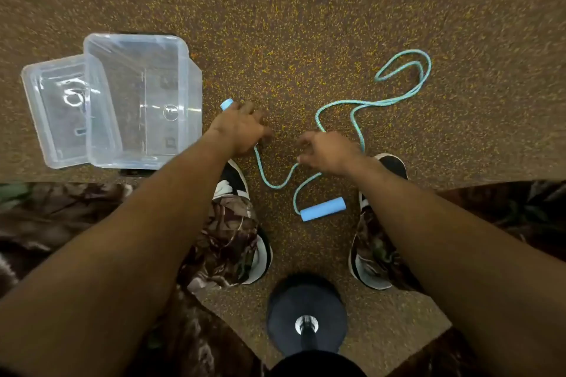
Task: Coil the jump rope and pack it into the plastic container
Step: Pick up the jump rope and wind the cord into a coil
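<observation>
A light-blue jump rope point(395, 101) lies in loose bends on the speckled brown floor. My left hand point(239, 128) grips one blue foam handle point(226, 104), whose tip sticks out toward the clear plastic container point(183, 49) at the left. My right hand point(329, 151) pinches the cord near the middle, just in front of my right shoe. The other blue handle point(323, 208) lies free on the floor between my feet. The container stands open and holds nothing.
The clear lid point(39, 95) lies beside the container, partly under its left side. My two shoes point(239, 180) and camouflage trousers flank the rope. A dark dumbbell point(306, 315) stands on end close below me.
</observation>
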The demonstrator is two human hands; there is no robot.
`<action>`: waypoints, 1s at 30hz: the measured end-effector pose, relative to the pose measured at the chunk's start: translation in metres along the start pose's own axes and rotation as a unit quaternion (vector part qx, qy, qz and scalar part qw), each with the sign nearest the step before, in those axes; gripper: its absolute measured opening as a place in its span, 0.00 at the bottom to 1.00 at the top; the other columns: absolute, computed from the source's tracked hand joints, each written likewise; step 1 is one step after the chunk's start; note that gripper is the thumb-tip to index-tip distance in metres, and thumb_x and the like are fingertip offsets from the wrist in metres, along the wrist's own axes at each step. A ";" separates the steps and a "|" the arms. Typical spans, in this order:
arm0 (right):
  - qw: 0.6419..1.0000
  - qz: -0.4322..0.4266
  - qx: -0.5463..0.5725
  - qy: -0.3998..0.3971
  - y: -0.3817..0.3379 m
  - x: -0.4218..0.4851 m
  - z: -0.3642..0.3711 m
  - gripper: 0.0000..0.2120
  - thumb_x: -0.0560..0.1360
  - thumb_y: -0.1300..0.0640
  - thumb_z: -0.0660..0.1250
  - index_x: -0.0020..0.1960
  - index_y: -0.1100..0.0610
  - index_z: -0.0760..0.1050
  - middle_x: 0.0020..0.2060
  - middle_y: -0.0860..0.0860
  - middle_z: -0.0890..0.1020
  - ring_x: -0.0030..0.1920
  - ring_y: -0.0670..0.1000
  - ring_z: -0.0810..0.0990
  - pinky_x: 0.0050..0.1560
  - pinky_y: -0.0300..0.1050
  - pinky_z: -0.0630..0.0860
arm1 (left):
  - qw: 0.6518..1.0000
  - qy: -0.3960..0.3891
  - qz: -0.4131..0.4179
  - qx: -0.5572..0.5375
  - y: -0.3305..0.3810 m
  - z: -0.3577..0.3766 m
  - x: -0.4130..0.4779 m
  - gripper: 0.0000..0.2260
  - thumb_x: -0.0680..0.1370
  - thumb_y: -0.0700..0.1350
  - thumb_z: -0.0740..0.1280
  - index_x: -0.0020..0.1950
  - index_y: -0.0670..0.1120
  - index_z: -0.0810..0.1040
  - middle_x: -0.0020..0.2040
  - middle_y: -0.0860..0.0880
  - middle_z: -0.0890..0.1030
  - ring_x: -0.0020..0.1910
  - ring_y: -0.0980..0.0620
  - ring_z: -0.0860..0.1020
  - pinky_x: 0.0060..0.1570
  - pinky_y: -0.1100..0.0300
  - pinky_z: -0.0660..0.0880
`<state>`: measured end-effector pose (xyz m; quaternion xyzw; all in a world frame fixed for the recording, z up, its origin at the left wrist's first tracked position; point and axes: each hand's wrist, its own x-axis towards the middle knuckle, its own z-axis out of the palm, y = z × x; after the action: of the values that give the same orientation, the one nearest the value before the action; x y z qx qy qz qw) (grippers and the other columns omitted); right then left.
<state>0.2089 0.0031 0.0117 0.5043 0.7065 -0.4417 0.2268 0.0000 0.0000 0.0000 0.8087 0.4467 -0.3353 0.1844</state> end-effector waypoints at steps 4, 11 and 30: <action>0.995 -0.036 -0.092 -0.030 -0.020 0.008 0.014 0.23 0.77 0.50 0.68 0.71 0.51 0.71 0.66 0.56 0.76 0.65 0.60 0.76 0.62 0.54 0.74 | 0.998 0.014 0.002 0.054 -0.005 0.011 0.003 0.21 0.79 0.53 0.66 0.72 0.57 0.69 0.72 0.44 0.69 0.72 0.40 0.64 0.70 0.41 0.62; 0.990 -0.039 -0.122 -0.057 -0.040 0.037 0.038 0.28 0.77 0.47 0.68 0.73 0.54 0.67 0.68 0.57 0.68 0.65 0.64 0.74 0.60 0.58 0.73 | 0.999 0.006 -0.004 0.035 -0.017 0.021 0.019 0.19 0.80 0.47 0.65 0.71 0.52 0.69 0.70 0.44 0.72 0.70 0.41 0.67 0.69 0.41 0.64; 0.975 -0.017 0.183 0.127 -0.052 -0.006 -0.051 0.14 0.79 0.45 0.65 0.39 0.51 0.74 0.39 0.52 0.82 0.42 0.54 0.79 0.43 0.48 0.72 | 0.943 0.185 -0.081 -0.266 -0.049 -0.090 -0.050 0.14 0.72 0.51 0.73 0.56 0.55 0.77 0.56 0.51 0.80 0.55 0.46 0.78 0.49 0.51 0.74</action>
<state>0.1702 0.0384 0.0621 0.5773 0.6453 -0.4994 0.0313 -0.0264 0.0505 0.0990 0.7393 0.6096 -0.0622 0.2790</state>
